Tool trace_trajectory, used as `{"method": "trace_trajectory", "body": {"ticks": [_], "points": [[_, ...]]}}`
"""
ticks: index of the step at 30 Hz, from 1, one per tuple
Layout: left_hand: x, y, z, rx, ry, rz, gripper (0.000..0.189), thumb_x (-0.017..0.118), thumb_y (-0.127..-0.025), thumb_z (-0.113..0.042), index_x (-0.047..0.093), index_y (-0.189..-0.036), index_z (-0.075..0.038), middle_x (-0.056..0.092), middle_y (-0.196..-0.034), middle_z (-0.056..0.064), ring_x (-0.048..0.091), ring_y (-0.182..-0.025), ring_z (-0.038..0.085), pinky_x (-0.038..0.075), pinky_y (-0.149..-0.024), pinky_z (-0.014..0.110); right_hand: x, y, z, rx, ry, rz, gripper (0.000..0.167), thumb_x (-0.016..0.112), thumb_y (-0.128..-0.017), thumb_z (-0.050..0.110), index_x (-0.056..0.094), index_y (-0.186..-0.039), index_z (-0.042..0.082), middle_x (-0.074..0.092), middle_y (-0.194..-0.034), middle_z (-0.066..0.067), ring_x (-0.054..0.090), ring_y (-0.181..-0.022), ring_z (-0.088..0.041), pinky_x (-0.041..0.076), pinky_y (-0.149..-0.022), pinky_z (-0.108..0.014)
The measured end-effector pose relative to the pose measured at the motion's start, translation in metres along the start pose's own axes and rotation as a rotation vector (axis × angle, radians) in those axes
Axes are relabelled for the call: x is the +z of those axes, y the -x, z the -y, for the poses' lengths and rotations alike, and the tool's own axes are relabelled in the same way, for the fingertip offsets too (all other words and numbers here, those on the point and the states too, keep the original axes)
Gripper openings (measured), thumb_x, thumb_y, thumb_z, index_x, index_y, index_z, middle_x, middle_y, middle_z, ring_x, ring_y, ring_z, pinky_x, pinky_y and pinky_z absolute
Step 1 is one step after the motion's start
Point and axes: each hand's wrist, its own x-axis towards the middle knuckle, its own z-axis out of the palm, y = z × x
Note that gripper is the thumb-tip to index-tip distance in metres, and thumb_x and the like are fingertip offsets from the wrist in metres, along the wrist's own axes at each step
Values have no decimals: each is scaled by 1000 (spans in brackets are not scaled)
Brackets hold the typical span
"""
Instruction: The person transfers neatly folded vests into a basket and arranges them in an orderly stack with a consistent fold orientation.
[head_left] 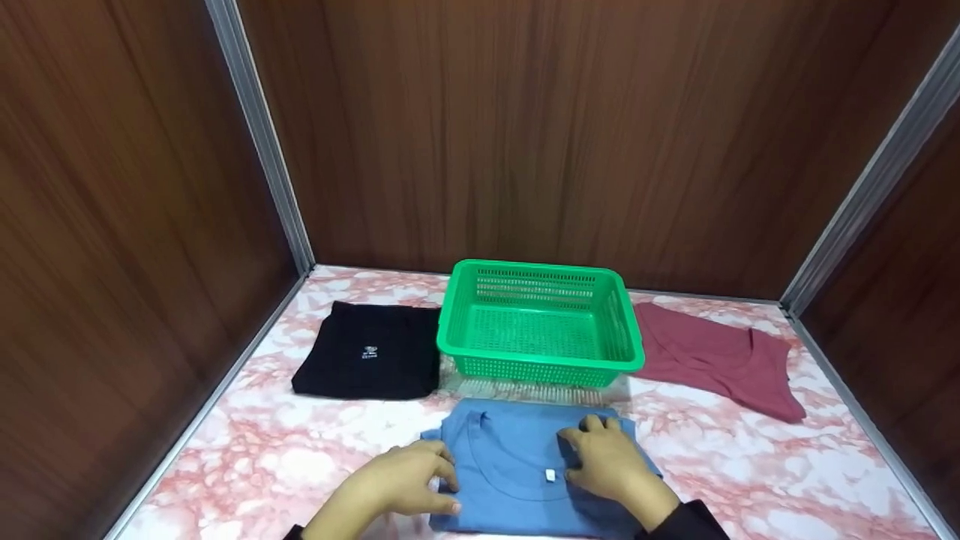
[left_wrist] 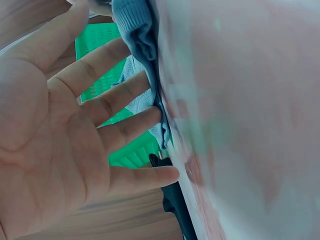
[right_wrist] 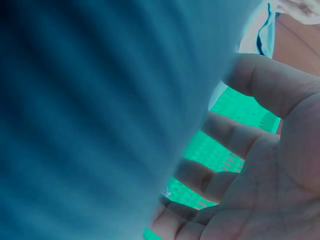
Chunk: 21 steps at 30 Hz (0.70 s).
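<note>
A folded blue T-shirt (head_left: 517, 450) lies at the near middle of the table, neckline up, with a small white label inside the collar. My left hand (head_left: 409, 476) is at its left edge. In the left wrist view, the fingers (left_wrist: 122, 97) are spread and fairly straight, their tips against the folded cloth edge. My right hand (head_left: 607, 457) rests on the right part of the shirt with fingers slightly bent. Blurred blue cloth (right_wrist: 90, 120) fills much of the right wrist view; the fingertips meet it, and no pinch is visible.
Behind the shirt stands a green plastic basket (head_left: 540, 362). A folded black garment (head_left: 367, 330) with a small white print lies to its left, and a folded maroon garment (head_left: 705, 352) to its right. Brown panels (head_left: 525, 135) enclose the marbled table (head_left: 247, 457) at the back and sides.
</note>
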Motion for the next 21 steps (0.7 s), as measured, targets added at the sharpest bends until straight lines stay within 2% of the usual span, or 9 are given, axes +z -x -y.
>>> {"method": "trace_trajectory", "body": {"ticks": [4, 8, 11, 16, 19, 21], "points": [[-2, -3, -6, 1, -41, -13, 23, 78, -83, -52, 79, -94, -32, 61, -111, -17, 59, -109, 11, 51, -88, 48, -1, 1, -1, 4, -3, -19, 60, 91, -72, 34, 71, -126, 13, 63, -117, -18, 55, -113, -50, 52, -86, -63], [-3, -7, -8, -5, -44, -5, 23, 76, -86, -52, 79, -97, -32, 61, -105, -15, 58, -96, 8, 53, -84, 40, 0, 2, -2, 9, -7, -54, 60, 92, -70, 32, 72, -123, 13, 64, -115, -15, 57, -111, -47, 52, -88, -61], [-3, -10, -9, -13, -43, -23, 27, 75, -88, -52, 79, -103, -29, 65, -109, -12, 61, -99, 11, 54, -87, 39, 1, 4, -3, 19, -33, -69, 58, 91, -69, 30, 72, -122, 13, 65, -114, -13, 58, -111, -44, 53, -89, -59], [-3, -14, -10, -57, -35, -130, 35, 74, -90, -46, 77, -112, -20, 69, -112, -4, 66, -108, 19, 54, -93, 43, -4, 7, -8, 70, -140, -73, 54, 89, -74, 25, 72, -123, 11, 65, -122, -13, 60, -116, -41, 52, -93, -57], [-3, -18, -8, -125, -53, -208, 42, 76, -89, -43, 74, -119, -13, 67, -111, 3, 67, -103, 25, 56, -88, 47, -8, 9, -14, 102, -213, -115, 49, 87, -77, 21, 72, -123, 9, 65, -125, -16, 62, -118, -40, 51, -98, -57], [-1, -21, -5, -179, -64, -259, 49, 78, -87, -41, 70, -123, -8, 65, -112, 9, 67, -102, 30, 56, -86, 50, -12, 11, -20, 103, -249, -171, 46, 86, -78, 18, 72, -121, 8, 66, -123, -15, 64, -116, -37, 51, -99, -54]]}}
